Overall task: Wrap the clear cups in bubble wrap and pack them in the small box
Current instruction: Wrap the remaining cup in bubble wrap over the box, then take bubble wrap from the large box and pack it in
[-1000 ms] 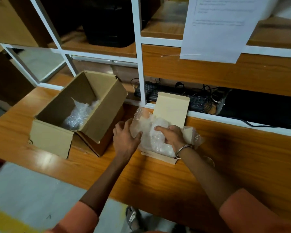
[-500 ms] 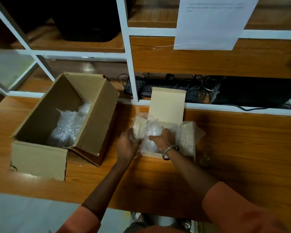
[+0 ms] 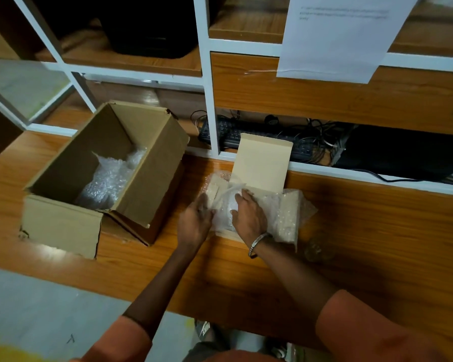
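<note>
The small tan box (image 3: 262, 165) sits on the wooden table with its lid standing open at the back. A bubble-wrapped bundle (image 3: 226, 206) sits inside it, and its wrap spills over the box's right flap (image 3: 285, 215). My left hand (image 3: 195, 222) curls round the wrap at the bundle's left side, by the left flap. From above, my right hand (image 3: 249, 215), with a bracelet on its wrist, presses on the bundle with fingers spread. A bare clear cup (image 3: 317, 248) stands on the table just right of the box, faint against the wood.
A larger open cardboard box (image 3: 152, 165) lies to the left, with more bubble wrap (image 3: 107, 178) inside. White-framed shelves rise behind the table, holding a keyboard (image 3: 228, 134) and cables. A paper sheet (image 3: 335, 37) hangs above. The table's near edge (image 3: 115, 283) drops to the floor.
The view has shifted, so the boxes sit lower in frame. The bundle has sunk further into the small box under both hands, and the wrap has spread over the right flap.
</note>
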### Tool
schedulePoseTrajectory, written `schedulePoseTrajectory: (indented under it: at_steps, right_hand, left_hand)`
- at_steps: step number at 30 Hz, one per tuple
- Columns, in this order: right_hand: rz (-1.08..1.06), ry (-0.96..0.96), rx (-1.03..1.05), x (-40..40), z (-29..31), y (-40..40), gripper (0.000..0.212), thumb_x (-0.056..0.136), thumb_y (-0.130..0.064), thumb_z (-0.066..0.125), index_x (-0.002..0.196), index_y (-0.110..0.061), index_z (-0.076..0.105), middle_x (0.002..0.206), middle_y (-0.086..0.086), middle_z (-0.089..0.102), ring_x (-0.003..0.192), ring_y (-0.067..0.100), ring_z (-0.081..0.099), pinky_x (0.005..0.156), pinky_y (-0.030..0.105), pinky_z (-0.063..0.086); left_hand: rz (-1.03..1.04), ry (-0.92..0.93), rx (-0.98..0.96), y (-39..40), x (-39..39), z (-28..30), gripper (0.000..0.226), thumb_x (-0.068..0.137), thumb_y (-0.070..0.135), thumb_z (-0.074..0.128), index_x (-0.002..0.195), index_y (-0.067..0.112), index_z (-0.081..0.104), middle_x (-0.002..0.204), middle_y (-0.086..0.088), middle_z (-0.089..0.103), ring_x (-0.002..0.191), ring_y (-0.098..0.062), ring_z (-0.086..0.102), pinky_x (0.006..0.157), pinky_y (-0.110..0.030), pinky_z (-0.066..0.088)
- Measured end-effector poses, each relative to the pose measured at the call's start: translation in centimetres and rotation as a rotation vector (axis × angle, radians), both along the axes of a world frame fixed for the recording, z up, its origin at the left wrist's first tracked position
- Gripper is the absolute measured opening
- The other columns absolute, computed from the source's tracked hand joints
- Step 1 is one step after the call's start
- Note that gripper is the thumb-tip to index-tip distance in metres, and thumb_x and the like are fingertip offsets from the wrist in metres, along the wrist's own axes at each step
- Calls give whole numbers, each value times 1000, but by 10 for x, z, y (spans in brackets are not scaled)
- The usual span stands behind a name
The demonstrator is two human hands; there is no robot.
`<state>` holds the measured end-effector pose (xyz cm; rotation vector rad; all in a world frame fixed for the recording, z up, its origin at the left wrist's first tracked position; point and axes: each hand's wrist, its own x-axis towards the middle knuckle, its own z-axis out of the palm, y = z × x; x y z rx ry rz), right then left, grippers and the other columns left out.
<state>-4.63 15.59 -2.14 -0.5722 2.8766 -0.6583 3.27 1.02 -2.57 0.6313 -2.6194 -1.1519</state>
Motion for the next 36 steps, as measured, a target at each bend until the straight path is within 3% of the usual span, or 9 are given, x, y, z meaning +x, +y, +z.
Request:
schedulePoseTrajectory:
  at_steps: [3,7,10,12,18,24,27,31,36]
  right_hand:
    - [53,6,34,-2,-2,2,55,103,-16,67,155,-11,50,170,11,36,149,28,47,117,34,44]
    - [90,23,54,-1,-3,-1,51,103,-17,67,151,-10,51,169,12,35,151,32,44,117,38,47]
    - [117,23,45,-6,1,-2,44,101,-11,66,144,-8,57,163,14,42,148,34,46,117,39,46]
    - [128,-31,-20,-12,7,4,44,101,-10,65,144,-8,60,157,14,51,144,34,50,117,40,44]
    - [115,-26,-250,-43,53,18,36,97,-17,70,133,-15,73,132,11,74,122,34,69,97,38,56]
    - [254,74,-407,-72,135,-36,20,96,-19,73,115,-16,79,117,2,79,109,22,73,94,38,60]
    - [413,78,-454,-65,164,-82,16,96,-20,72,110,-18,80,106,-5,78,99,14,71,89,33,58]
    - [618,51,-392,-40,181,-146,17,96,-21,73,111,-19,81,113,-3,79,106,12,71,93,33,58]
    - [661,32,-263,-15,173,-207,44,90,-45,80,127,-21,75,127,1,75,118,19,67,99,42,57]
  left_hand:
    - [-9,11,9,-1,4,1,62,103,46,65,155,13,53,123,-13,76,85,-15,75,60,-28,61]
    - [-25,1,-86,1,7,1,67,102,52,64,157,15,49,121,-13,77,82,-13,71,59,-32,62]
    - [-67,-3,-119,1,10,4,87,95,75,49,155,13,51,124,-12,76,86,-16,73,56,-18,52]
    - [-96,-23,-101,4,13,12,85,94,69,50,158,13,46,140,-12,69,93,-21,74,61,-12,47]
    - [-36,137,-105,2,24,70,66,104,39,65,161,15,42,162,-9,49,147,-26,49,117,-49,46]
    - [50,289,-256,-39,38,142,52,105,36,62,152,17,52,151,-8,60,131,-20,58,105,-40,53]
    - [175,334,-326,-82,47,156,49,101,35,63,145,14,59,141,-8,66,126,-22,62,102,-46,55]
    - [402,202,-314,-140,56,154,64,94,28,74,152,13,51,148,-15,58,130,-31,59,104,-49,55]
    - [273,64,-259,-192,55,145,72,91,15,76,156,8,45,150,-18,57,136,-34,56,110,-54,52]
